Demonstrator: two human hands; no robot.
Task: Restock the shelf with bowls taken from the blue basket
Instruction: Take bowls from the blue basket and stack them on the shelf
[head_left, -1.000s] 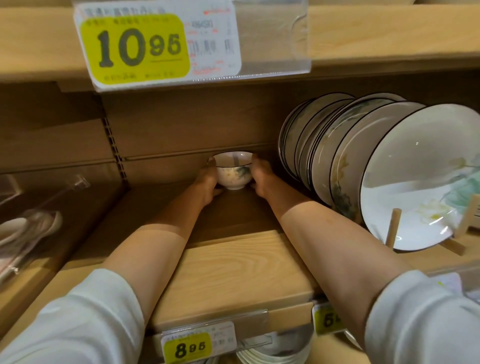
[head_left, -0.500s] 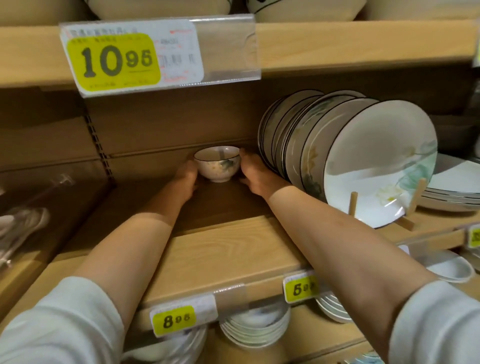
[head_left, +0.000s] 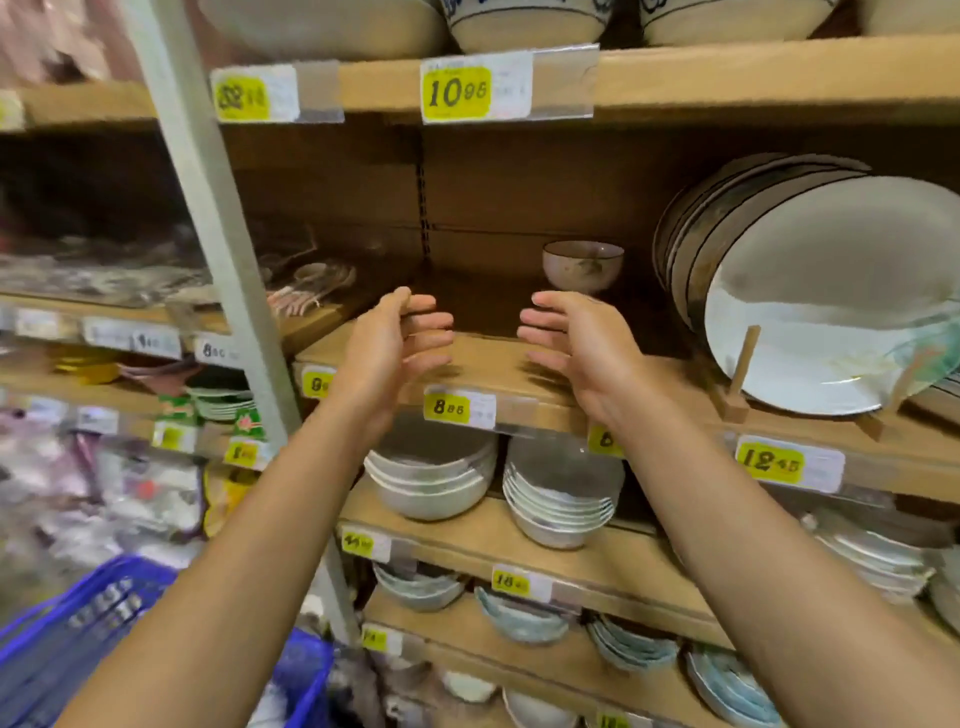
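Two empty hands: left hand (head_left: 385, 357) and right hand (head_left: 592, 358), fingers relaxed, near the shelf (head_left: 483, 366) edge; bowl (head_left: 582, 266) far back; yellow tag (head_left: 456, 92) above reads 10, small digits blurred.

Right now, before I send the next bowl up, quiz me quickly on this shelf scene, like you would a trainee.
1. True or false: the left hand and the right hand both hold nothing.
2. Where does the small bowl stand?
A) on the stacked bowls below
B) at the back of the shelf, left of the upright plates
C) among the large bowls up top
3. Fill in: the blue basket shows at the lower ___ of the view.

Key: 1 true; 2 B; 3 left.
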